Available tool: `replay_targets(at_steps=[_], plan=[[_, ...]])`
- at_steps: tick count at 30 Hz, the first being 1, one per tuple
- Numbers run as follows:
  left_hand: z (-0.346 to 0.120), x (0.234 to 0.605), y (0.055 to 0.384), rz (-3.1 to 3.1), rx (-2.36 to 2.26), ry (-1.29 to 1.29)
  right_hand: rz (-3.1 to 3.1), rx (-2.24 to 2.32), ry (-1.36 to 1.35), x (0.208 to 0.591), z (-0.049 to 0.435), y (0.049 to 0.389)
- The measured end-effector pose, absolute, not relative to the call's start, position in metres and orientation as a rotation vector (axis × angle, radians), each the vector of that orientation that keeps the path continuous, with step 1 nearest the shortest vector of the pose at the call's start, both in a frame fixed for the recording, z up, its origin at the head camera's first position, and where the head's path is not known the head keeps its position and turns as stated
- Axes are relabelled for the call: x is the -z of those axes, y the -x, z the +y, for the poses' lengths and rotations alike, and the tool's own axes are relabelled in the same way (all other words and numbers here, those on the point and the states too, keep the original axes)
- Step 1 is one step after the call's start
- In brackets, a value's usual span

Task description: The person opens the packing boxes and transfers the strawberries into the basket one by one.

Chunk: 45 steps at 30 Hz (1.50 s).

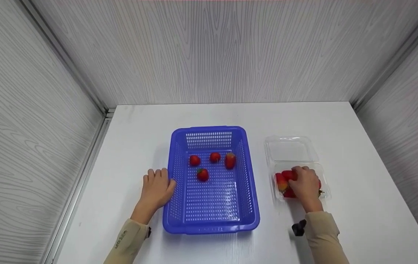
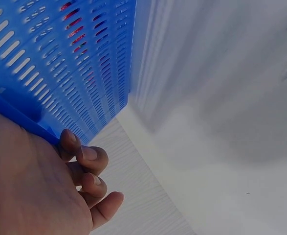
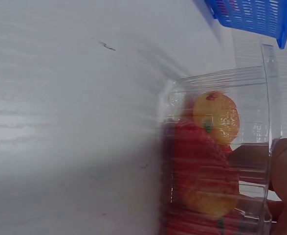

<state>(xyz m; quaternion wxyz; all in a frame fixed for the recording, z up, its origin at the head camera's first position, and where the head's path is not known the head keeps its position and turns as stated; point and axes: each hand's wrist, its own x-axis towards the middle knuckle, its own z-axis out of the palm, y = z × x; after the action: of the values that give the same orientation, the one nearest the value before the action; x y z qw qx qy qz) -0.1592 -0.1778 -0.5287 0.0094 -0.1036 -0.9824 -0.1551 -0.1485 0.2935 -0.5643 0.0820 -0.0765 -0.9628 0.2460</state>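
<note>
A: Where are your fingers?

B: Your left hand [image 1: 157, 189] rests on the left rim of the blue plastic basket [image 1: 209, 231]; I can't tell whether it grips. Your right hand [image 1: 306, 185] dips into the clear clamshell box [image 3: 272, 98], fingers bent among red-and-yellow fruits [image 1: 281, 180]; whether they pinch one is hidden.

A: Which step are you on?

B: Picking, it seems. You have four red fruits [image 1: 230, 161] in the basket, the nearest a leafy strawberry [image 1: 202, 176]. Your next move probably calls for a secure pinch, then a lift over the box's wall and the basket's right rim.

A: And your room?

B: You have a strip of white table [image 1: 265, 216] between box and basket. Farther off, the box's lid [image 1: 292, 150] lies folded back, well short of the back wall [image 1: 209, 55].
</note>
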Motion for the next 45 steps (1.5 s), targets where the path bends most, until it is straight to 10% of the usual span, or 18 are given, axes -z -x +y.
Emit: replay_targets(at_steps=[45], plan=[[-0.178,0.529,0.16,-3.071,0.477,0.325,-2.667,-1.066,0.237,0.489,0.227,0.162]])
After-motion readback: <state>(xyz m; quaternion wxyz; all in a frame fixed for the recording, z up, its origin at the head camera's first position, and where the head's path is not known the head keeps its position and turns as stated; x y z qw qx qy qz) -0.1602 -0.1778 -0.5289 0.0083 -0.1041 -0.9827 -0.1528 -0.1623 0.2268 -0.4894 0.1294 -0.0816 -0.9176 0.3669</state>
